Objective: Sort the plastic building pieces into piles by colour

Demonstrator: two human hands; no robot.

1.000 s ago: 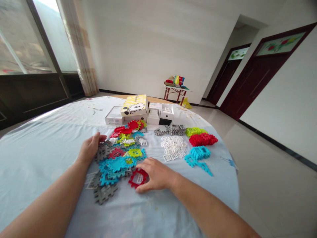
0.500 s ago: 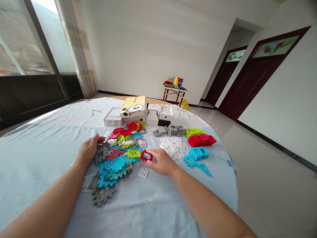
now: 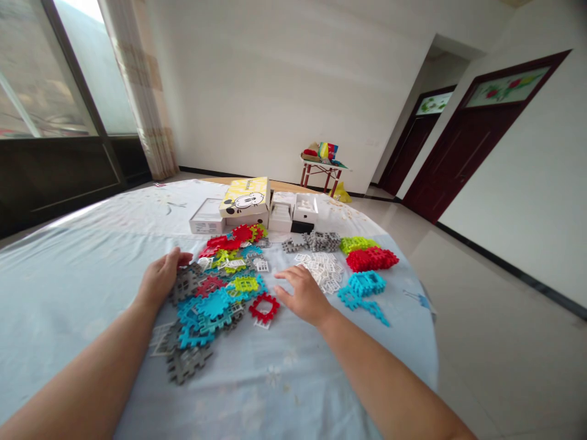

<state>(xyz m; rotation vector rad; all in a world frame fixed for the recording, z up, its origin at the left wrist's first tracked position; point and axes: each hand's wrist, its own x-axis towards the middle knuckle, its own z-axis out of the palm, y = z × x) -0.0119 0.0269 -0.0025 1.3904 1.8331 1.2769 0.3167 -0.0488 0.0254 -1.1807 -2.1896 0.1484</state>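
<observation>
My right hand (image 3: 302, 294) hovers with thumb and fingers apart, nothing between them. Just left of it, a red toothed building piece (image 3: 255, 312) with an open middle lies partly over a white window insert (image 3: 263, 325). My left hand (image 3: 161, 275) rests with extended fingers against the left side of a mixed heap of interlocking pieces. In that heap are blue pieces (image 3: 215, 304), grey pieces (image 3: 188, 362), a lime green piece (image 3: 246, 283) and red ones (image 3: 220, 245). Its far fingers are partly hidden.
Right of my right hand are piles sorted by colour: white window inserts (image 3: 326, 269), grey pieces (image 3: 324, 241), lime green pieces (image 3: 358, 244), red pieces (image 3: 372, 260) and blue pieces (image 3: 367, 283). Behind stand a yellow cartoon box (image 3: 247, 194) and white boxes (image 3: 207, 219). A cloth covers the round table.
My right hand has let go of the red piece, which now lies on the white window insert, lower and nearer. The right fingers have spread apart. My left hand has stayed almost still.
</observation>
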